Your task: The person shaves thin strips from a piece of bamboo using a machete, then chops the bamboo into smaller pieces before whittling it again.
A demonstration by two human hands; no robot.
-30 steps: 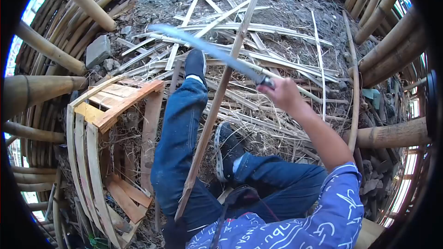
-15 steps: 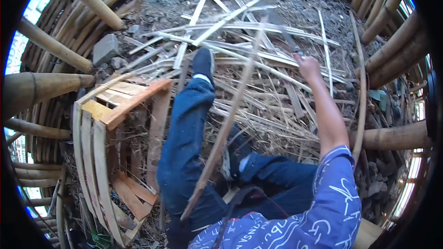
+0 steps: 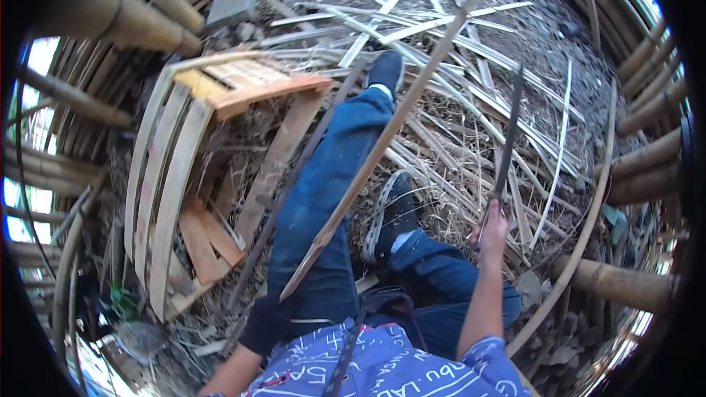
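Wrapped round the handle of a long dark blade, my right hand is at the right of my legs, the blade pointing up and away. My left hand, in a dark glove, lies by my thigh at the lower end of a long wooden strip. The strip slants across my leg up to the top of the view. Its contact with the glove is partly visible, but the left fingers are too dark to make out.
A slatted wooden crate lies left of my outstretched leg. Split pale strips are scattered on the ground ahead. Bamboo poles stick in from both sides. A grey block sits at upper left.
My right hand has come back toward my body with the blade, now held upright in view. The gloved left hand has come into view. The whole view has shifted, with the crate further right.
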